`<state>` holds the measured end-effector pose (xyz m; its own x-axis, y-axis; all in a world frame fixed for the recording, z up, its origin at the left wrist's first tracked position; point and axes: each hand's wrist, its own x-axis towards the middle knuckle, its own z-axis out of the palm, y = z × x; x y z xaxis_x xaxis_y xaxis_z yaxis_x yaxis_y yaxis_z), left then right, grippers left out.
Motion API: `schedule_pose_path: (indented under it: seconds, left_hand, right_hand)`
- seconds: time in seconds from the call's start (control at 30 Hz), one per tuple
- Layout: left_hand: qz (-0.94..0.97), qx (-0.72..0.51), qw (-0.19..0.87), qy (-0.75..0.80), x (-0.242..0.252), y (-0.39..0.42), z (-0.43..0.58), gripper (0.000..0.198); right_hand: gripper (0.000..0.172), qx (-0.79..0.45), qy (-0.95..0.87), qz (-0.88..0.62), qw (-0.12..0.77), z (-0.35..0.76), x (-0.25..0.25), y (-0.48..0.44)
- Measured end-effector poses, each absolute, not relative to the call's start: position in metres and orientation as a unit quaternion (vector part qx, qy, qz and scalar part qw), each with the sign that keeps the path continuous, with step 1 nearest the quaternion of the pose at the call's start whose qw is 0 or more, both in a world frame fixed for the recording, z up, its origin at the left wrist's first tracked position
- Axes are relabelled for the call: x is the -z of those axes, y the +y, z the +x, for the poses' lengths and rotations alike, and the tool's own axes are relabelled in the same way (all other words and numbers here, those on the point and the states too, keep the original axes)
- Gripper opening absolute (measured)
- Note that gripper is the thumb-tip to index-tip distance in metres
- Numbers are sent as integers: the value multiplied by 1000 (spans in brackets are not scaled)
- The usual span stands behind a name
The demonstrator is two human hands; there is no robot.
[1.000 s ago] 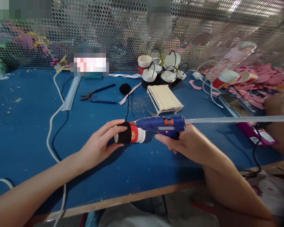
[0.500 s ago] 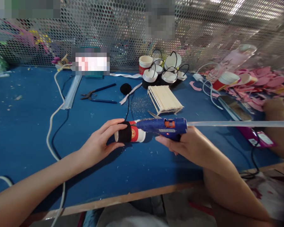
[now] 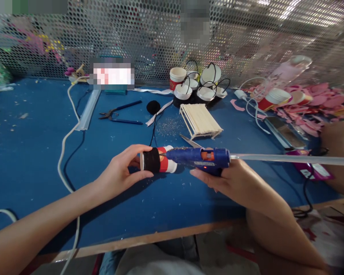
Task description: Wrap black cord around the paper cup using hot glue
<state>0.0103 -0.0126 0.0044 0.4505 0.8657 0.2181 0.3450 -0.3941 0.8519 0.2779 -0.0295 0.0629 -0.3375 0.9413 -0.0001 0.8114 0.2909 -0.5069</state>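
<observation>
A red and white paper cup [image 3: 168, 165] lies on its side, its left part wrapped in black yarn [image 3: 151, 160]. My left hand [image 3: 124, 164] grips the wrapped end between thumb and fingers. In my right hand [image 3: 226, 177] is a blue hot glue gun [image 3: 199, 157] with a lit red light and a long clear glue stick [image 3: 289, 159] out of its back. The gun's nozzle points left at the cup, by the edge of the yarn; whether it touches I cannot tell. A strand runs from the cup up to a black yarn ball [image 3: 153, 107].
Beyond lie pliers [image 3: 120, 114], a stick-built rack [image 3: 202, 119], scissors [image 3: 190, 141] and several cups with black handles [image 3: 206, 93]. At right are a phone [image 3: 285, 131], pink scraps [image 3: 304, 110] and another person's arm [image 3: 335, 160]. A white cable [image 3: 61, 156] crosses the left side.
The glue gun has shifted slightly down and right. My left index finger has lifted off the yarn's top edge and moved back toward the cup's end.
</observation>
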Motion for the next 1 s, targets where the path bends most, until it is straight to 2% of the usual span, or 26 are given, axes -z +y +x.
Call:
schedule_pose_path:
  seconds: [0.4,0.6,0.7,0.9,1.0]
  left_hand:
    - [685,-316,479,449,-7,-13,12,53]
    - [734,-335,427,409,-5,-14,12,51]
    - [742,-340,408,409,-5,-13,12,50]
    - [665,-307,506,455,-9,-13,11,55]
    - [649,-303,522,464,-9,-13,12,54]
  right_hand:
    - [24,-159,-826,-518,157,278,-69,-34]
    - [32,-147,-815,-537,162,281,-66,-32]
    - [30,-159,-814,-539,148,281,-67,-33]
    - [28,-153,-837,-506,145,280,-71,-34]
    - [29,-147,-838,-507,139,280,-71,-35]
